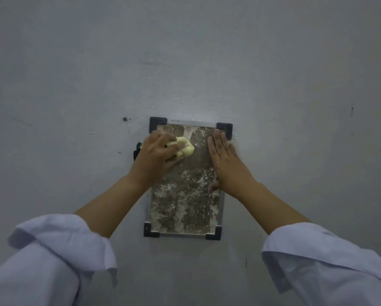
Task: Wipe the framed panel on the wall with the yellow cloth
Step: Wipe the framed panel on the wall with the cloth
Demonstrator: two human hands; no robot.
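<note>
Risk: panel shifting or cloth slipping during the wipe.

The left hand (156, 151) has its fingers clamped on the bunched yellow cloth (185, 149), pressed to the upper left of the framed panel (185, 195) on the wall (295, 85). The right hand (225, 160) lies flat, fingers straight and together, bracing the right edge. Uneven pressure could probably loosen a black corner bracket (157, 123) or skew the panel.

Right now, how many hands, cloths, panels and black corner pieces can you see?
Hands: 2, left hand and right hand
Yellow cloth: 1
Framed panel: 1
Black corner pieces: 4
Total: 8
</note>
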